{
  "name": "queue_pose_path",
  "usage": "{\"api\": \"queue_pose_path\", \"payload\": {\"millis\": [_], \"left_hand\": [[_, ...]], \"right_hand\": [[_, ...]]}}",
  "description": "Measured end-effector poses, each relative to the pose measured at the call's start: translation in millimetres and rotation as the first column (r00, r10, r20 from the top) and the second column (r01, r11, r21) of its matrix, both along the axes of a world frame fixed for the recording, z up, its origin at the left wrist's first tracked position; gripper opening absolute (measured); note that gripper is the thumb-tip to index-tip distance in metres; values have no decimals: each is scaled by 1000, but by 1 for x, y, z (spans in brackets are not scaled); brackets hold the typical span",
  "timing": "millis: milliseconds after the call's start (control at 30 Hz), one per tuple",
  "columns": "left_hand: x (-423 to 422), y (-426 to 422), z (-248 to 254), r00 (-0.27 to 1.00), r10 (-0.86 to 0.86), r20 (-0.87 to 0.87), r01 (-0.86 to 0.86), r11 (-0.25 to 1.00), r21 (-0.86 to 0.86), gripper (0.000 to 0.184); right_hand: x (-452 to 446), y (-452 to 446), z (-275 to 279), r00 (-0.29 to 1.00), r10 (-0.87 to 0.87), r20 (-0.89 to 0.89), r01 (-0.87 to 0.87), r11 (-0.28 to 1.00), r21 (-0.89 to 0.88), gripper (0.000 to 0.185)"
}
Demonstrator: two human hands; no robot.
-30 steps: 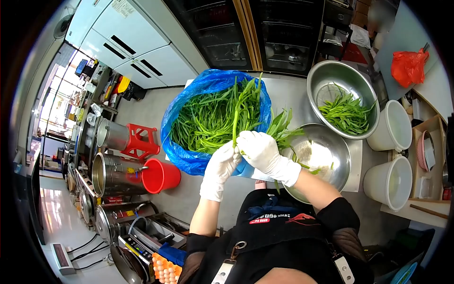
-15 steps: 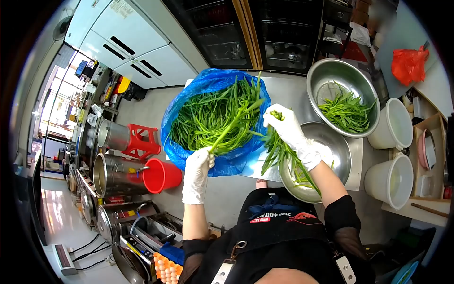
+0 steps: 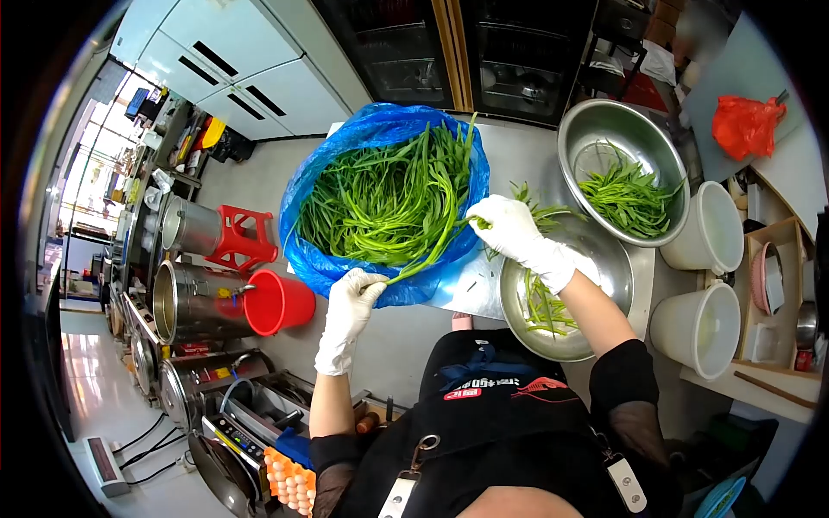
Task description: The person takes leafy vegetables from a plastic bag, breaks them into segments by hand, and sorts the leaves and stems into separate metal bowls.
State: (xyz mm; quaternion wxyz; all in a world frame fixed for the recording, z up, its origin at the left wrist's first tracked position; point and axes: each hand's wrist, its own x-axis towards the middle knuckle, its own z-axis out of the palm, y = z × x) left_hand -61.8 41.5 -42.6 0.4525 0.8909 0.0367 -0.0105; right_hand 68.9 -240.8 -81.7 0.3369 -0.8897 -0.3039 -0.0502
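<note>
**One long stem [image 3: 419, 269] spanned the gap**

The left hand [image 3: 348, 309] pinched the stem's lower end at the near rim of the blue bag [image 3: 294, 237]. Half a second earlier the right hand [image 3: 509, 229] dangled leaves [image 3: 537, 210] over the near bowl [image 3: 609, 257]; now it was by the bag's right rim, clenched on greenery [image 3: 484, 223], apparently ready to work that stem. Greens [image 3: 371, 198] heaped the bag on the surface [image 3: 471, 283]; short pieces [image 3: 544, 311] lay in the near bowl, leafy tops [image 3: 635, 200] in the far bowl [image 3: 654, 151].

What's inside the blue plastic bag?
A tangled pile of long green stems shows inside the blue plastic bag; whatever lies beneath the top ones is covered and can't be seen.
</note>
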Motion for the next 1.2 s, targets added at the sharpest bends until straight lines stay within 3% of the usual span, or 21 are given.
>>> {"api": "queue_pose_path", "payload": {"millis": [33,167,300,400,467,567,733,800,867,1033,1200], "left_hand": [[0,2,-1,1000,-5,6,5,1000,3,12],[-4,9,-1,998,-55,32,54,998,36,11],[-10,8,10,996,-67,58,67,998,9,13],[-13,13,17,986,-110,125,107,994,33,17],[-13,20,28,970,-164,177,149,984,95,16],[-17,25,39,983,-83,165,93,994,-56,16],[-23,37,64,963,-18,269,55,990,-131,12],[-27,44,61,943,65,326,39,952,-305,10],[-26,43,58,945,88,315,24,942,-335,9],[-23,45,44,953,45,300,36,965,-258,13],[-20,40,45,945,-34,326,69,993,-96,20]], "right_hand": [[-1,4,-8,996,39,75,-42,998,47,14],[-7,21,-20,926,225,303,-216,974,-66,26],[-18,31,-24,865,380,328,-302,916,-263,31],[-26,29,-19,853,339,396,-260,935,-240,36],[-29,25,-18,863,154,481,-167,986,-17,33],[-26,20,-18,910,-67,409,-56,958,281,26],[-19,12,10,914,-131,384,-1,946,325,25],[-16,10,16,913,-172,370,21,925,379,25],[-13,6,19,909,-219,354,45,897,439,24],[-10,-15,44,898,-266,349,99,898,429,32],[-7,-29,58,896,-244,370,86,915,394,28]]}}
